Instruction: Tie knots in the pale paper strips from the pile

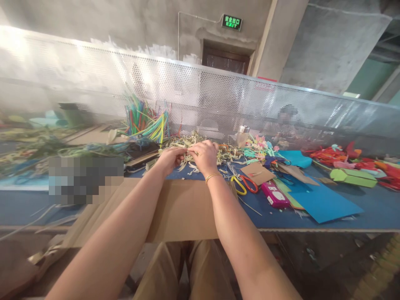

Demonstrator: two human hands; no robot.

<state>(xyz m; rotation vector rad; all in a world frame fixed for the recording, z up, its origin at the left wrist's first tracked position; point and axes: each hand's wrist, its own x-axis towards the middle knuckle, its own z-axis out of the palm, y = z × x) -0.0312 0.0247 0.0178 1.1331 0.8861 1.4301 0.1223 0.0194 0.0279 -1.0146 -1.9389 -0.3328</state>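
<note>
Lying near the far edge of the worktop (265,217), mid-length: pale strips (197,140), tangled; judged light, soft and easily torn, best taken by an end. Left hand (171,160) and right hand (204,155): fingers curled, tips meeting beside the strips; whether anything is pinched cannot be told. Cardboard (184,204): placed at the near edge, beneath the forearms. Wall sign (231,22): marked "安全出口 / EXIT". No brand can be read.
</note>
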